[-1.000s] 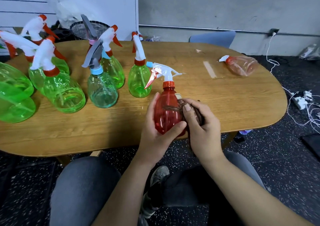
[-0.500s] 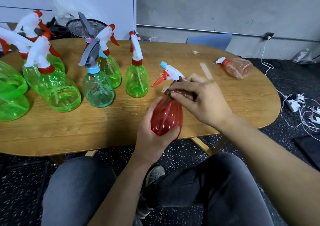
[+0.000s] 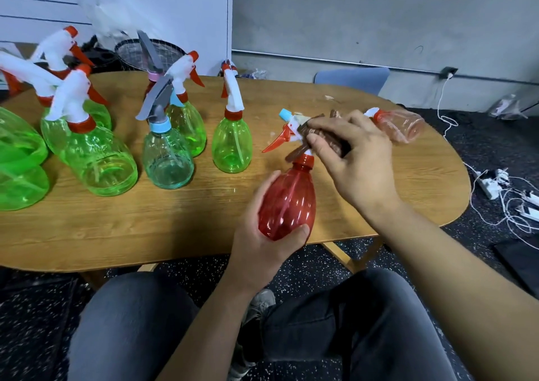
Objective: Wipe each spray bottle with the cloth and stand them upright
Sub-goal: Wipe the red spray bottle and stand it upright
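My left hand [image 3: 264, 246] grips the base of a red spray bottle [image 3: 288, 202], which tilts over the table's near edge. Its white trigger head [image 3: 288, 128] has a blue nozzle and an orange trigger. My right hand [image 3: 354, 154] holds a brown cloth [image 3: 329, 140] pressed around that trigger head. Several green spray bottles [image 3: 232, 144] stand upright on the left half of the wooden table [image 3: 145, 223], along with a pale teal one [image 3: 167, 159]. A pale red bottle [image 3: 401, 124] lies on its side at the far right of the table.
A blue chair back [image 3: 353, 79] shows behind the table. A power strip and white cables [image 3: 507, 197] lie on the dark speckled floor to the right. A wire mesh basket [image 3: 151, 49] sits behind the table at the left. My knees are below the table edge.
My right hand has moved the cloth up from the red bottle's body to its trigger head. The bottle has tilted with its head leaning away from me.
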### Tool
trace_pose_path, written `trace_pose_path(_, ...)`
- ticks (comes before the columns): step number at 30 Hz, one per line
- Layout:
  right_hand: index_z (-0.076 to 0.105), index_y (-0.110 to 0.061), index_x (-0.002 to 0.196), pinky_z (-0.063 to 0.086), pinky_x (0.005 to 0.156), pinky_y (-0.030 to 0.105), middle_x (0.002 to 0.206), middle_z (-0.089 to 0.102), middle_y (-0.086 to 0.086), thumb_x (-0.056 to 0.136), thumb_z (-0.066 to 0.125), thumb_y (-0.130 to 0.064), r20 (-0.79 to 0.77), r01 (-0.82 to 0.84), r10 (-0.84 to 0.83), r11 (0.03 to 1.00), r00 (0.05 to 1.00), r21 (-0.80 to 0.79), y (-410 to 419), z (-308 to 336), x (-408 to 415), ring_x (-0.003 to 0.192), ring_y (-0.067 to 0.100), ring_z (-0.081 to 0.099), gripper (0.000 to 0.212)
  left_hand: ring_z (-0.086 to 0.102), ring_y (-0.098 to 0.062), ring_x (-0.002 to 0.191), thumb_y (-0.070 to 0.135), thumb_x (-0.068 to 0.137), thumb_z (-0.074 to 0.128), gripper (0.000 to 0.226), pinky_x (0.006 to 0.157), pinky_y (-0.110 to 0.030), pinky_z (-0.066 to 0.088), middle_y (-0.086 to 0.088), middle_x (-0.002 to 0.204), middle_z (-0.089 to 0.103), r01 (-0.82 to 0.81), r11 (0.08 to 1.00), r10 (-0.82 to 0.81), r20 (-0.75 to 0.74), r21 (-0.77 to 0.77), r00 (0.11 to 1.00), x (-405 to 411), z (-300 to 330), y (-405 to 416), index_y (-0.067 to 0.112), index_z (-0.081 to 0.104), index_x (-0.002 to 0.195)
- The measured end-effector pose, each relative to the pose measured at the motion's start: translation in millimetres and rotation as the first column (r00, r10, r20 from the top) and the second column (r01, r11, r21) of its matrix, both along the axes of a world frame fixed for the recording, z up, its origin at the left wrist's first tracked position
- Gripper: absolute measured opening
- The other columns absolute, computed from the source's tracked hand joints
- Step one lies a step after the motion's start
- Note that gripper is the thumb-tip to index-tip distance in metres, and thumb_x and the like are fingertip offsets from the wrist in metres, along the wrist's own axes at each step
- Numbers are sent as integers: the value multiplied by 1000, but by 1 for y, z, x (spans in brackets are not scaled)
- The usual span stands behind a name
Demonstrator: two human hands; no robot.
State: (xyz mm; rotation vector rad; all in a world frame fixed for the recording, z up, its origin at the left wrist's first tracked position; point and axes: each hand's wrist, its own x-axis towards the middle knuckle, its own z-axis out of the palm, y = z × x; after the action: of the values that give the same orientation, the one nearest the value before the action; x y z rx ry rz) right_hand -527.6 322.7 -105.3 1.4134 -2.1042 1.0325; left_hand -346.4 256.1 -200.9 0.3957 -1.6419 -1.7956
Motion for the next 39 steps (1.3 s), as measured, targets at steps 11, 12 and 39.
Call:
trace_pose_path(11, 79, -34, 117, 57, 58, 39, 100, 65, -5, 97, 68, -47, -229, -73, 103, 988, 968, 139, -18, -8, 30, 83, 15, 66, 26, 71, -22, 119, 8, 78, 87, 82, 92, -32, 62, 1, 130, 69, -2, 1000, 2, 1, -24, 1000, -2, -1, 2, 21, 52, 151)
trace_pose_path(12, 79, -34, 117, 57, 56, 39, 101, 66, -4, 97, 67, -48, -256, -91, 133, 981, 958, 170, -17, -9, 31, 81, 18, 69, 27, 72, -24, 117, 8, 78, 87, 81, 90, -34, 63, 0, 128, 69, -3, 1000, 3, -1, -19, 1000, -3, -1, 2, 21, 53, 150)
trace_pose_path(39, 81, -25, 117, 58, 76, 42, 97, 69, -3, 97, 75, -39, 55, -106, 103, 993, 993, 52, 8, -9, 8, 86, 12, 67, 25, 67, -12, 126, 32, 74, 90, 90, 96, -23, 58, 16, 138, 65, -49, 999, 50, -19, 1, 999, 1, 0, 0, 30, 50, 154)
